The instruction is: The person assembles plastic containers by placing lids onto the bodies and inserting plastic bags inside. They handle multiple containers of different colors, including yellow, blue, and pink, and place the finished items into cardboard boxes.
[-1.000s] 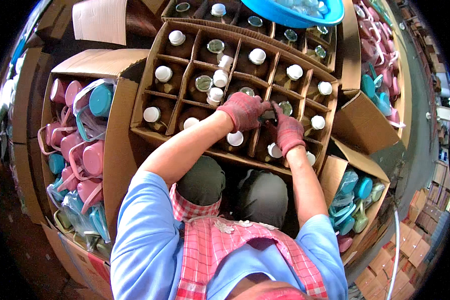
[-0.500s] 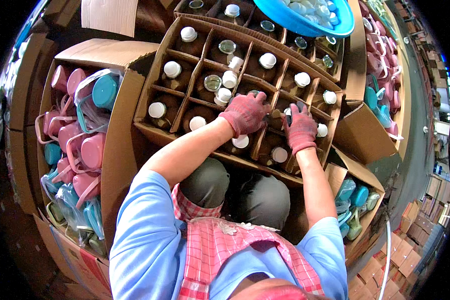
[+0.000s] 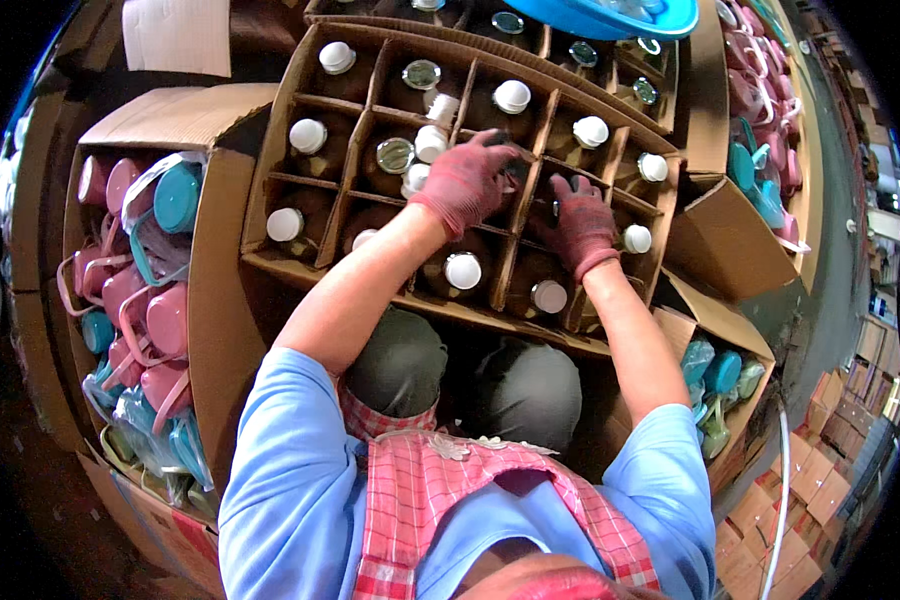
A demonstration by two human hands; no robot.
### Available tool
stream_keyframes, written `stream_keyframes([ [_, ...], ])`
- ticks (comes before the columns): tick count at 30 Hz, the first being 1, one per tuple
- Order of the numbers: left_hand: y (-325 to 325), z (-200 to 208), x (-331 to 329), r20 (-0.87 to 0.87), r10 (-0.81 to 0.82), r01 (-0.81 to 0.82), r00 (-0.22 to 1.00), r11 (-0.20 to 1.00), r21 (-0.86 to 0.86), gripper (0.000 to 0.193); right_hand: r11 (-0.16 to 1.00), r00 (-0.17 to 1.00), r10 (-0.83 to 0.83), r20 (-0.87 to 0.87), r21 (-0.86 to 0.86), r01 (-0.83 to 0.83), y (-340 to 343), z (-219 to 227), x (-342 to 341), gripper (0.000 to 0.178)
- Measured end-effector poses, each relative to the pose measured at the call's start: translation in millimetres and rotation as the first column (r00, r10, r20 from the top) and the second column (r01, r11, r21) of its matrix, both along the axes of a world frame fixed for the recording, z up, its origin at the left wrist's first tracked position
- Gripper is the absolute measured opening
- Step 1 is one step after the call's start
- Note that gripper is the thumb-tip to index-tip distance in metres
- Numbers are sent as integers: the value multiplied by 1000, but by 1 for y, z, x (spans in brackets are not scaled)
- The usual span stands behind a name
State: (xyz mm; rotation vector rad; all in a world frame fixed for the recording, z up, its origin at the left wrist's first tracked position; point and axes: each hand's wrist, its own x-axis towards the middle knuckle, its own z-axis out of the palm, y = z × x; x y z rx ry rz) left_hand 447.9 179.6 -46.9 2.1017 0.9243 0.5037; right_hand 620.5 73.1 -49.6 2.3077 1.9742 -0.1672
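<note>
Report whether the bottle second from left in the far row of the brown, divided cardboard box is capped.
Uncapped: the clear, round-mouthed bottle shows its bare rim, with nothing white covering it.

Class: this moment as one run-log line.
left hand: over carton, grip unclear | right hand: over carton, grip unclear | white caps: on some bottles

The person's red-gloved left hand and right hand reach over neighbouring parts of a divided cardboard box, among white-capped bottles; what they touch is hard to tell. Pink and teal handled containers fill a carton at the left, and a blue basin sits at the far side
</note>
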Motion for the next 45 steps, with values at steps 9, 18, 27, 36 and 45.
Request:
stream_keyframes([
  [9,13,34,-7,-294,28,-131,956,933,-337,30,995,996,-87,14,-56,87,1,5,-4,59],
  [18,21,25,11,-537,-146,78,831,986,-148,35,988,996,-87,-26,-133,82,5,8,1,56],
  [27,-8,31,-65,-2,145,-142,989,974,175,34,822,906,398,-145,494,-282,86,52,-42,33],
  [36,-4,35,-69,-631,13,60,776,994,94,37,916,891,391,230,0,-402,118,0,-108,27],
  [45,6,16,-65,-558,114,-138,822,990,-1,45,810,818,574,41,117,-575,116,13,-103,15],
])
